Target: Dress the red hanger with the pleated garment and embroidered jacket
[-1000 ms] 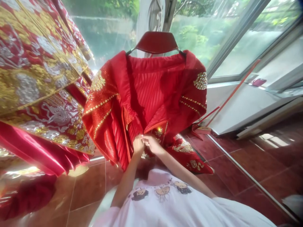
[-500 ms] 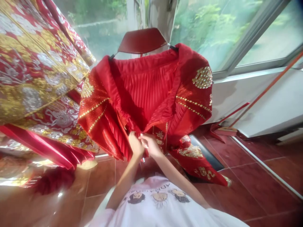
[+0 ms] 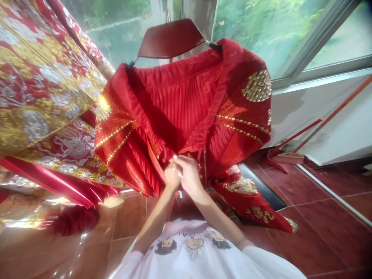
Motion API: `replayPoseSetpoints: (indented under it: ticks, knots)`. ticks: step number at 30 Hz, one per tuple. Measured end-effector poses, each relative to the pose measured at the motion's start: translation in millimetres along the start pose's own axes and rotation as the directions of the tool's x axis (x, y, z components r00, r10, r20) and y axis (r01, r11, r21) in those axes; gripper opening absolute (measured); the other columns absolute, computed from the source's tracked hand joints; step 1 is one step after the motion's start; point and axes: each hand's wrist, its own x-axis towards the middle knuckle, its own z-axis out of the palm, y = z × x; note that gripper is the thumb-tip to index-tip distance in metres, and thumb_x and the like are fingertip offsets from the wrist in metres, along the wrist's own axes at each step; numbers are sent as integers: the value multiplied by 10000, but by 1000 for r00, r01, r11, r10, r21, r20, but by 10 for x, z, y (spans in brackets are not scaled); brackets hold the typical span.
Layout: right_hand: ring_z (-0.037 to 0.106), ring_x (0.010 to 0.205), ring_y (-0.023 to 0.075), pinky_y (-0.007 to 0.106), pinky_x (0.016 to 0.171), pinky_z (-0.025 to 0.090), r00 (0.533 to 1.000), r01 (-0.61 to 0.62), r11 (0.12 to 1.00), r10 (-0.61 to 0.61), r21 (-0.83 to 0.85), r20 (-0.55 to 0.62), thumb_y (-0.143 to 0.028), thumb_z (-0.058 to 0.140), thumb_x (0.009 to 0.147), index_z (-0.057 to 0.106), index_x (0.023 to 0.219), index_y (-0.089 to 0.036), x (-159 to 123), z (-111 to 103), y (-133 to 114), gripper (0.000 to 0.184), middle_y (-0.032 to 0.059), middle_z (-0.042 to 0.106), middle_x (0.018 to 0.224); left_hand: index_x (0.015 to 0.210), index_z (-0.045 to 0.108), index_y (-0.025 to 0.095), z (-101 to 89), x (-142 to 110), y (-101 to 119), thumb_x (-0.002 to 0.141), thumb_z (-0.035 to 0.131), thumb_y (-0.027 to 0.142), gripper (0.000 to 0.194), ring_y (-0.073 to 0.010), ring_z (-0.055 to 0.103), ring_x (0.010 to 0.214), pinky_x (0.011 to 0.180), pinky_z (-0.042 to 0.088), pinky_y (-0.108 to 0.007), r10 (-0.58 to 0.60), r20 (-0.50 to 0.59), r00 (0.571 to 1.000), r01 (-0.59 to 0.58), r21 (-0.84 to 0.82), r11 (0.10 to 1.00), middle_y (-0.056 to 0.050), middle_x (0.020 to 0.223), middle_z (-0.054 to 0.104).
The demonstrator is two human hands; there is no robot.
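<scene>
A red pleated skirt (image 3: 180, 112) with gold beading hangs by its gathered waistband (image 3: 133, 104) from the clips of a dark red hanger (image 3: 171, 38). The waistband droops open towards me, showing the pleated inside. At its low front edge my left hand (image 3: 172, 175) is closed on the gathered cloth. My right hand (image 3: 189, 174) is closed right against it, fingers bent over the same spot. Whether a cord or only cloth lies between the fingers is hidden. An embroidered red panel (image 3: 255, 201) trails down at the right.
At the left hangs a red, gold and silver brocade garment (image 3: 43, 89). A black flat object (image 3: 264, 186) lies on the tiled floor (image 3: 316, 217) behind the panel. A red dustpan (image 3: 276, 159) and a broom (image 3: 290, 157) stand by the wall under the windows (image 3: 267, 31).
The skirt and hanger appear larger and slightly tilted, with the hanger higher in view. My hands stay together at the waistband front; the right hand now covers more of the left.
</scene>
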Motion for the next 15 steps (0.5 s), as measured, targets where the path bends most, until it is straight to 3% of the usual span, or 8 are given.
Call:
replayPoseSetpoints:
  ticks: [5,8,12,15]
  knots:
    - [317,388,38,199,423,222,999,-3,999,1,34,51,-449,689,672,548,565,-152,-1,-20,-82,346,-33,456,453,735,513,164,-94,-19,120,841,432,137,136,-247,545,800,748,437,-367,-51,-184,982,43,-44,998,-104,790,557]
    - [293,347,36,195,394,187,998,-17,999,14,49,60,-489,679,668,537,565,-153,-5,-18,-73,379,-42,430,410,684,465,184,-160,0,208,837,419,154,162,-244,518,801,818,433,-417,-90,-284,955,65,-97,993,-91,764,522]
    - [295,340,44,197,370,143,998,-30,997,26,77,57,-460,706,642,495,522,-167,33,8,-87,380,-31,437,412,534,357,208,-181,91,288,785,449,130,278,-192,491,673,849,450,-405,-47,-295,954,-31,-252,967,-20,589,424]
    - [324,373,46,195,384,200,999,-16,994,11,105,48,-422,695,656,440,489,-176,39,68,-99,392,-32,412,422,510,348,210,-186,99,324,783,488,195,307,-174,479,603,780,481,-387,-25,-285,958,-100,-415,904,8,527,352]
